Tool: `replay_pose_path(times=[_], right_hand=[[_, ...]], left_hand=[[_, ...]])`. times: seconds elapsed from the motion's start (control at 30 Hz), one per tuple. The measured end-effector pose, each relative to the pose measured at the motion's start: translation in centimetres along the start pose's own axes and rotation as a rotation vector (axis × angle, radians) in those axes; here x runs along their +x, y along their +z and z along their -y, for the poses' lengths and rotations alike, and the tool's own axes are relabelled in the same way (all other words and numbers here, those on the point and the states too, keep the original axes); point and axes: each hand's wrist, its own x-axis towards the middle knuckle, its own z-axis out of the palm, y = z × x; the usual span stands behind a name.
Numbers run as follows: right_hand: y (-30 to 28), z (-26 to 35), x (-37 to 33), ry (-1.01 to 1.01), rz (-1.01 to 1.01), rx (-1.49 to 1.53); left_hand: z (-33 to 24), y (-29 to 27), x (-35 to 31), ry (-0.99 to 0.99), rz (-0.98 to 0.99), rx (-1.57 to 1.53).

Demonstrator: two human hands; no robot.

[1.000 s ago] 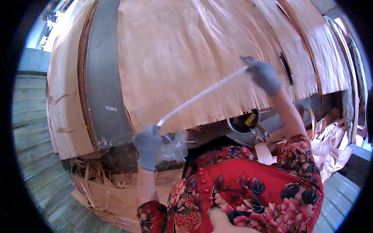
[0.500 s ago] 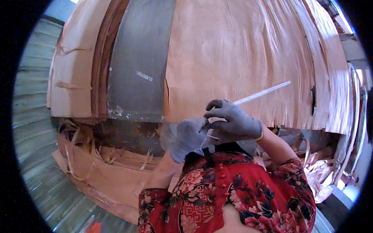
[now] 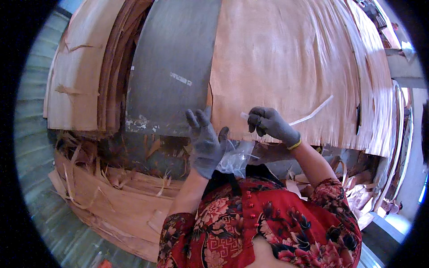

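My right hand (image 3: 273,125), in a grey glove, is closed around a thin white strip (image 3: 313,112). A short end of the strip pokes out by the fingertips, and the longer end bends away to the right over a wide, pale wood veneer sheet (image 3: 277,58). My left hand (image 3: 206,145), also gloved in grey, has its fingers spread and holds nothing. It hovers by the front edge of a dark grey board (image 3: 172,53). A clear plastic bag (image 3: 234,157) hangs at my waist between the hands.
At the left stands a stack of veneer sheets (image 3: 78,89) with ragged edges. Torn veneer scraps (image 3: 116,178) lie low in front of the board. Corrugated sheeting (image 3: 33,147) runs along the far left, and more scraps (image 3: 359,198) pile up at the lower right.
My hands were together at the strip and have parted. The left one has let go, moved left and spread its fingers. The right keeps the strip, which now bends more.
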Motion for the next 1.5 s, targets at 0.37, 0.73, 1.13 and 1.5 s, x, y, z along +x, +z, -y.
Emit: replay_pose_path(times=[0.37, 0.73, 1.13, 1.5], right_hand=[[1.3, 1.7, 5.6, -0.131, -0.047, -0.224], [2.1, 3.8, 8.7, -0.216, -0.032, -0.351], [2.2, 5.0, 10.6, -0.116, -0.078, -0.607], [2.0, 2.2, 9.1, -0.168, -0.298, -0.822]], left_hand=[[1.9, 2.1, -0.1, 0.112, -0.052, 0.038], [2.0, 2.2, -0.1, 0.119, -0.054, 0.006], [2.1, 1.1, 1.6, 0.048, 0.048, 0.0], [-0.3, 1.2, 4.7, 0.083, 0.162, 0.209]])
